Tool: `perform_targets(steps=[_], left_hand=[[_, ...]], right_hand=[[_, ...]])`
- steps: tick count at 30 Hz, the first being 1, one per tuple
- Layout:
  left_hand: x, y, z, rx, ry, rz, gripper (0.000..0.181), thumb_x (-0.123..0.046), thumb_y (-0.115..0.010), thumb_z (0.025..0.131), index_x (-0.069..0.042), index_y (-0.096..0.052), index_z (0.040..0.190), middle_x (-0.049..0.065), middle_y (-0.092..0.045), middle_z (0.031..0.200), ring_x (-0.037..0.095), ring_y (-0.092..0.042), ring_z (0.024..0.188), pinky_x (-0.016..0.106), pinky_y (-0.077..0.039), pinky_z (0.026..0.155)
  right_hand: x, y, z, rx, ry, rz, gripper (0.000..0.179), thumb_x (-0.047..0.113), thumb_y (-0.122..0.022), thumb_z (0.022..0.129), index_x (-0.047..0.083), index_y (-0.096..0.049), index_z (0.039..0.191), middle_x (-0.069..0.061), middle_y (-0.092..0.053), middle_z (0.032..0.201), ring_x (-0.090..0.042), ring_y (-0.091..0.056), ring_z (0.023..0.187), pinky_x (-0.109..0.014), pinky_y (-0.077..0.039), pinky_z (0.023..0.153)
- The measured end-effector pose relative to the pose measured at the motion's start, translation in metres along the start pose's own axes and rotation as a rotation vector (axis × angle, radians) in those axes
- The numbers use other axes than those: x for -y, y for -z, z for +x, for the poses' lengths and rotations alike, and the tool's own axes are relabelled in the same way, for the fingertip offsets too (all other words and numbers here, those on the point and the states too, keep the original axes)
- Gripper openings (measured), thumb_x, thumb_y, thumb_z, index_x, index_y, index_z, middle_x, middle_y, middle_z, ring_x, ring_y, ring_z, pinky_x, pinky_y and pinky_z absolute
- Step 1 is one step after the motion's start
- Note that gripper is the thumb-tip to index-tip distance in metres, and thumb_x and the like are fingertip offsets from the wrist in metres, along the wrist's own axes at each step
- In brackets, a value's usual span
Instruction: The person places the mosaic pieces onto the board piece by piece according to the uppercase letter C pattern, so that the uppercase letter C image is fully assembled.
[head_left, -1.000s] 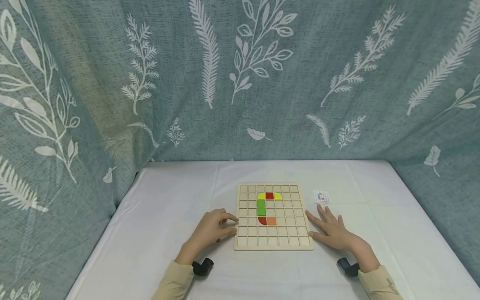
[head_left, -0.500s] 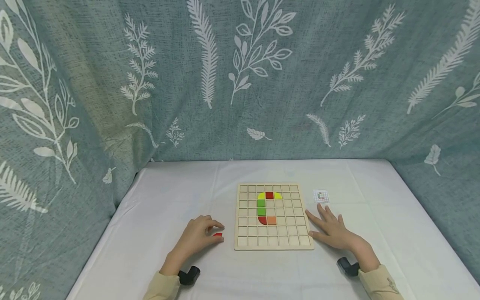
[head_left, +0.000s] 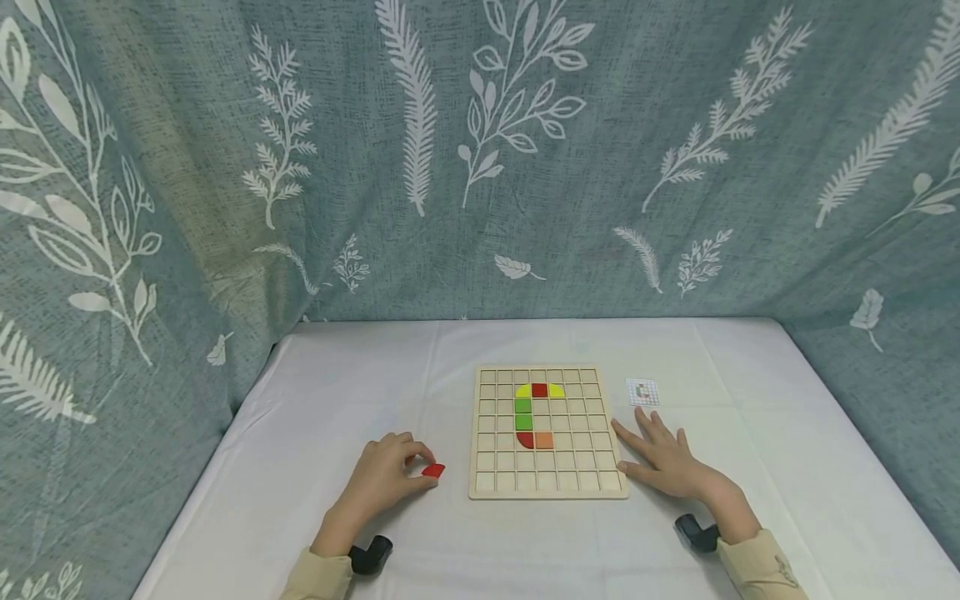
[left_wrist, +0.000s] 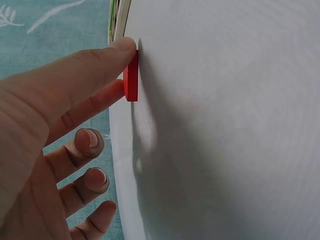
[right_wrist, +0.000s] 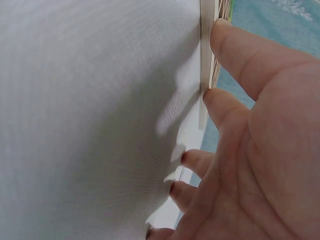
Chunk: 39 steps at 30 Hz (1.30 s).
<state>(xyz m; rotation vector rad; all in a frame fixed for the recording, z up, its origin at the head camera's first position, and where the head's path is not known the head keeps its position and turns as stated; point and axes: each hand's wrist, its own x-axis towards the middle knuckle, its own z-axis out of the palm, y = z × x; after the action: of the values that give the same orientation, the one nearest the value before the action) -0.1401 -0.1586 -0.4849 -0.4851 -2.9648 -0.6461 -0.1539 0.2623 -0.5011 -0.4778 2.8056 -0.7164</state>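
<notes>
A flat red tile (head_left: 432, 471) is pinched between the thumb and index finger of my left hand (head_left: 385, 472), left of the wooden grid board (head_left: 577, 485). In the left wrist view the red tile (left_wrist: 131, 79) stands edge-on, and the other fingers hang loosely curled. Colored pieces sit in the board's cells: two yellow curved ones, red ones, two green squares (head_left: 523, 414) and an orange square (head_left: 543, 440). My right hand (head_left: 667, 463) lies spread at the board's right side. Its thumb and index fingertip touch the board's edge (right_wrist: 206, 55) in the right wrist view.
A small card (head_left: 642, 392) printed with a colored grid pattern lies just beyond the right fingertips. White cloth (head_left: 360, 375) covers the table. A teal curtain (head_left: 450, 275) with white leaf prints hangs behind it.
My left hand has moved from the board's left edge leftward and toward me. The red tile, mostly hidden before, now shows between its fingers. The right hand has stayed put.
</notes>
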Motion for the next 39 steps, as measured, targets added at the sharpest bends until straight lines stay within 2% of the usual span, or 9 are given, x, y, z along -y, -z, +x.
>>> perform_targets(steps=[5,15,23,32,39], left_hand=[[0.001,0.0,0.0,0.001,-0.001,0.011,0.019,-0.028,-0.082,0.067,-0.022,-0.068,0.078,-0.009,-0.043,0.065,0.008,-0.039,0.069,0.03,-0.03,0.067],[0.001,-0.003,0.003,-0.009,-0.043,0.001,0.017,-0.027,-0.081,0.068,-0.023,-0.069,0.079,-0.01,-0.043,0.064,0.007,-0.037,0.068,0.03,-0.03,0.068],[-0.006,-0.003,0.009,-0.025,-0.076,0.007,0.02,-0.03,-0.081,0.066,-0.022,-0.069,0.08,-0.011,-0.045,0.065,0.007,-0.038,0.067,0.029,-0.031,0.068],[-0.017,-0.004,0.017,-0.011,-0.117,-0.002,0.02,-0.029,-0.08,0.068,-0.021,-0.07,0.082,-0.008,-0.046,0.066,0.007,-0.038,0.068,0.029,-0.031,0.069],[-0.02,-0.01,0.026,-0.003,-0.147,-0.026,0.019,-0.031,-0.079,0.068,-0.023,-0.07,0.083,-0.008,-0.048,0.066,0.006,-0.037,0.067,0.029,-0.031,0.07]], right_hand=[[0.001,0.0,0.0,0.0,0.0,0.006,0.065,0.045,-0.053,0.089,0.013,-0.036,0.143,-0.03,-0.011,0.149,-0.053,-0.001,0.135,-0.072,0.005,0.097],[0.003,0.0,-0.001,-0.005,-0.002,0.009,0.064,0.044,-0.054,0.089,0.014,-0.037,0.142,-0.029,-0.011,0.149,-0.052,-0.002,0.135,-0.071,0.005,0.097],[0.004,0.001,-0.001,-0.001,-0.004,0.016,0.064,0.043,-0.054,0.089,0.013,-0.036,0.143,-0.029,-0.011,0.149,-0.052,-0.001,0.135,-0.071,0.006,0.098],[0.003,0.001,-0.002,0.002,-0.003,0.014,0.063,0.042,-0.053,0.09,0.013,-0.035,0.143,-0.029,-0.011,0.15,-0.052,0.0,0.135,-0.071,0.007,0.098],[0.002,0.0,-0.001,0.0,0.0,0.016,0.064,0.043,-0.053,0.089,0.014,-0.035,0.143,-0.029,-0.011,0.15,-0.052,0.0,0.135,-0.071,0.007,0.097]])
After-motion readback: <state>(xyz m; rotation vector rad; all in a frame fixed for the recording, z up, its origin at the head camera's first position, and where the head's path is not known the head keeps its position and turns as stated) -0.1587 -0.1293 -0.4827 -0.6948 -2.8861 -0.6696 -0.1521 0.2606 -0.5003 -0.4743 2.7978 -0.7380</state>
